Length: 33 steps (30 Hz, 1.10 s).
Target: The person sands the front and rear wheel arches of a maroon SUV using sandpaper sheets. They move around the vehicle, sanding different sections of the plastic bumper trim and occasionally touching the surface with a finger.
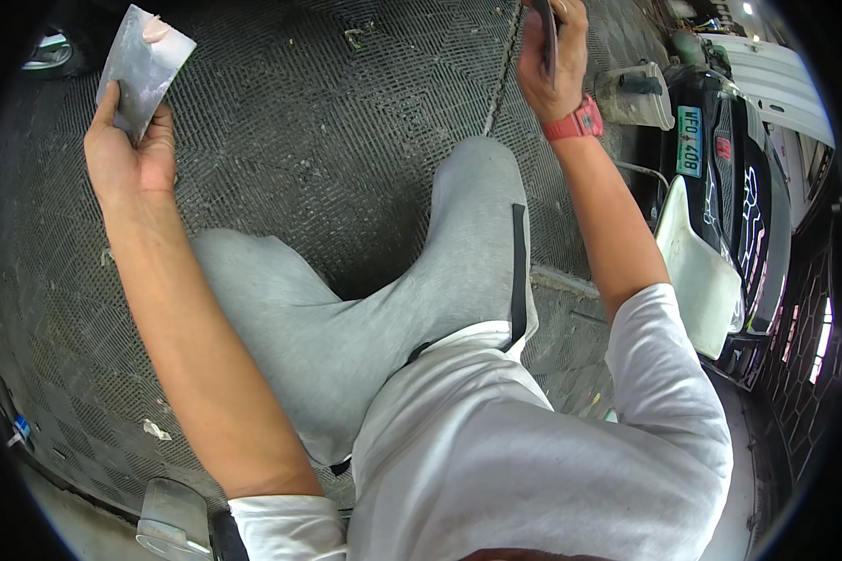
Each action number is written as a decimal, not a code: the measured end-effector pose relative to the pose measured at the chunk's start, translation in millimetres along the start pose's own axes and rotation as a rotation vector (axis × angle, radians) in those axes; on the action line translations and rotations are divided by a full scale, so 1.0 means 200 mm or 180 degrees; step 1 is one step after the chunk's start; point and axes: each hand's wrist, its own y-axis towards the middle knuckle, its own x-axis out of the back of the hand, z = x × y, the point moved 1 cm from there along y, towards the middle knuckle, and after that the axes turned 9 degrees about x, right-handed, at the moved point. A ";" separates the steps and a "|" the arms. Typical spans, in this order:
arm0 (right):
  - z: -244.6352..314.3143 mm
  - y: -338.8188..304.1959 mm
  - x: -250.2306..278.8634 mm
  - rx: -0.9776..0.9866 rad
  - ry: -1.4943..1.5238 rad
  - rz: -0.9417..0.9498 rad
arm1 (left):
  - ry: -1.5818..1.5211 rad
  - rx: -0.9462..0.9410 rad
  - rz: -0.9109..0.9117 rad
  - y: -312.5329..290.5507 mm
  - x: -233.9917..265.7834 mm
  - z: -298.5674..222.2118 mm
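At the upper left my left hand (pixel 138 166) is closed on a thin grey metal sheet (pixel 142 77), gripping its lower end between thumb and fingers. A dab of pale pink paste (pixel 157 30) sits on the sheet's far corner. My right hand (pixel 567 75), at the top edge to the right, wears a red wristwatch (pixel 573 120). Its fingers are wrapped around a thin, flat, dark piece (pixel 546 42) seen nearly edge-on, partly cut off by the frame; I cannot tell its kind. The two hands are wide apart, both raised above the floor.
My grey-trousered legs (pixel 346 318) are bent above the dark patterned floor (pixel 318 122). On the right stand a whitish bucket (pixel 627 93), a black car bumper (pixel 711 206) with a licence plate and a pale panel (pixel 692 271). A wheel (pixel 49 53) shows far left, a clear container (pixel 173 519) lower left.
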 end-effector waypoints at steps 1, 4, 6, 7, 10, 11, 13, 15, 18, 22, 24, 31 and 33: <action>0.00 0.02 -0.04 0.0010 0.0033 -0.0063 | 0.0013 0.0016 -0.0002 0.00 0.01 0.00; 0.03 0.09 -0.06 -0.0035 0.0240 0.0024 | -0.0011 -0.0027 0.0037 0.01 0.02 -0.01; 0.02 0.08 -0.05 0.0072 0.0005 0.0081 | 0.0006 -0.0022 0.0037 0.00 0.02 -0.01; 0.04 0.06 -0.01 -0.0019 -0.0064 0.0119 | 0.0020 -0.0006 0.0035 -0.01 0.01 0.01; 0.01 0.02 -0.02 -0.0050 -0.0083 0.0089 | -0.0046 -0.0022 -0.0087 -0.03 -0.02 -0.01; 0.02 0.03 -0.02 -0.0023 -0.0050 0.0093 | -0.0044 -0.0008 -0.0062 -0.02 -0.01 0.00; 0.03 0.06 0.00 0.0026 -0.0042 0.0101 | -0.0046 0.0009 -0.0003 -0.01 -0.01 0.00; -0.01 0.03 0.01 -0.0035 -0.0007 0.0088 | -0.0030 -0.0009 0.0022 -0.01 -0.01 0.00; 0.02 0.07 -0.02 -0.0090 0.0038 0.0175 | -0.0021 -0.0021 -0.0012 -0.01 -0.01 0.00; 0.03 0.05 -0.03 -0.0088 -0.0103 0.0183 | -0.0008 -0.0024 -0.0027 -0.02 -0.01 0.00; -0.02 -0.01 0.01 0.0136 -0.0299 0.0037 | -0.0051 -0.0010 -0.0020 0.00 -0.01 -0.01; 0.04 0.04 -0.07 -0.0109 -0.0102 -0.0020 | -0.0032 -0.0048 -0.0022 -0.02 0.00 -0.01; -0.02 0.00 -0.06 0.0020 -0.0072 -0.0152 | 0.0022 -0.0054 -0.0039 -0.02 -0.01 -0.01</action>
